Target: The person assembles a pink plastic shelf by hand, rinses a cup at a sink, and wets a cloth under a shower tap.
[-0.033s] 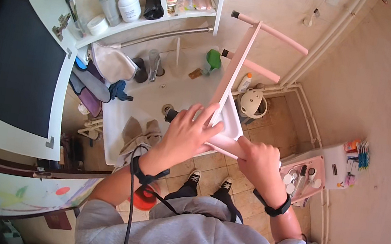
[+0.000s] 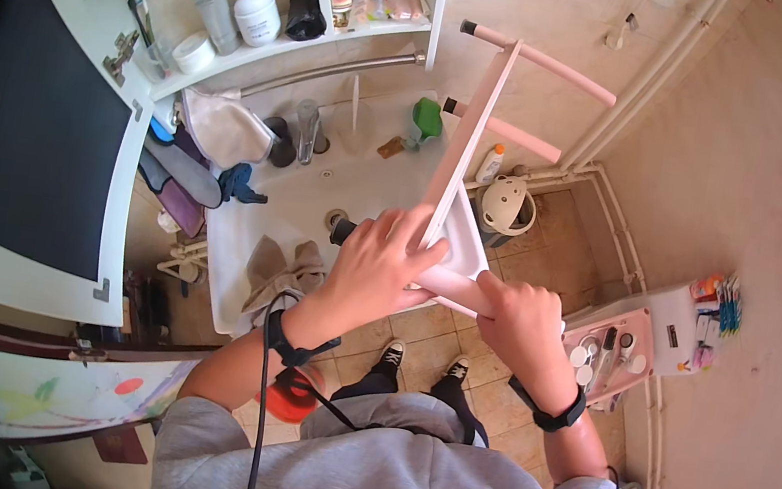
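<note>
Nothing's really shifted since the last frame, we're still gripping the pink stool (image 2: pixel 471 145) mid-frame, tipped on its side over the white sink (image 2: pixel 264 215). Left hand (image 2: pixel 377 268) is wrapped over the seat edge, right hand (image 2: pixel 521 320) clamped round a leg. Other legs poke toward upper right.

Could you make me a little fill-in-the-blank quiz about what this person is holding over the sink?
1. Both hands, left hand and right hand, grip a pale ____ stool.
2. The stool is held above a white ____.
3. On the shelf stands a white pump ____.
4. Each wrist wears a ____ band.

Missing words: pink; sink; bottle; black
</note>
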A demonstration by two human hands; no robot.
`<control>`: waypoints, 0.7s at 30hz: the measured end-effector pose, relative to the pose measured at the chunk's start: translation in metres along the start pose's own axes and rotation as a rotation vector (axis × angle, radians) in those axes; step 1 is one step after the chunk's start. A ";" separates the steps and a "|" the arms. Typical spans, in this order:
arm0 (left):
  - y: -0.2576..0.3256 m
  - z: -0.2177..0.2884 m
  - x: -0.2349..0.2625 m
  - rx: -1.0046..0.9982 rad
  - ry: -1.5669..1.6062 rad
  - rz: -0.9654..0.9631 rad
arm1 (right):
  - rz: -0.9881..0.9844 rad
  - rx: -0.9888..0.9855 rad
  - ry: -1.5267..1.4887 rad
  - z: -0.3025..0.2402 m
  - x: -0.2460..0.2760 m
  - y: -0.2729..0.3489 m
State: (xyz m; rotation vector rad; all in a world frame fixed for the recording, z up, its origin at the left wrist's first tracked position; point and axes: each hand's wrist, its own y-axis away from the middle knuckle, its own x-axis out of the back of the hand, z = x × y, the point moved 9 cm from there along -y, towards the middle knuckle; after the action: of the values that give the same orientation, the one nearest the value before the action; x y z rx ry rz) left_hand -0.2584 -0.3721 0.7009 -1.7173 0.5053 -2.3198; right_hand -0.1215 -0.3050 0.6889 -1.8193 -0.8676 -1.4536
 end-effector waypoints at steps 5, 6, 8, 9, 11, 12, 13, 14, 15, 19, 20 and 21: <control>-0.005 -0.011 -0.015 0.056 -0.052 -0.052 | 0.107 0.070 -0.103 -0.018 0.006 -0.018; -0.008 -0.001 -0.012 -0.010 -0.077 -0.006 | 0.160 0.115 -0.138 -0.030 0.010 -0.021; -0.011 0.009 -0.008 -0.089 -0.096 0.032 | 0.124 0.123 -0.170 -0.032 -0.006 -0.031; -0.012 0.004 -0.007 -0.060 -0.085 0.016 | 0.077 0.114 -0.123 -0.031 -0.014 -0.035; -0.013 -0.005 -0.013 -0.035 -0.067 -0.007 | 0.025 0.098 -0.084 -0.030 -0.024 -0.043; -0.012 -0.007 -0.015 -0.032 -0.061 -0.017 | -0.016 0.075 -0.090 -0.028 -0.027 -0.044; -0.013 -0.008 -0.016 -0.033 -0.071 -0.031 | -0.058 0.052 -0.095 -0.027 -0.029 -0.045; -0.013 -0.009 -0.016 -0.034 -0.080 -0.046 | -0.068 0.047 -0.101 -0.027 -0.029 -0.046; -0.014 -0.008 -0.015 -0.041 -0.081 -0.031 | -0.083 0.058 -0.099 -0.028 -0.028 -0.048; -0.016 -0.008 -0.017 -0.049 -0.064 -0.022 | -0.115 0.079 -0.113 -0.024 -0.028 -0.049; -0.017 -0.005 -0.018 -0.079 -0.064 -0.010 | -0.120 0.079 -0.116 -0.022 -0.027 -0.050; -0.017 -0.001 -0.018 -0.108 -0.061 0.003 | -0.130 0.079 -0.155 -0.019 -0.027 -0.049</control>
State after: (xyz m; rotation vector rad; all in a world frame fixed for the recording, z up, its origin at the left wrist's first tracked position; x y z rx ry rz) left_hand -0.2534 -0.3494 0.6910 -1.8277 0.6324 -2.2684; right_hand -0.1763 -0.2949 0.6701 -1.8645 -1.1234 -1.3489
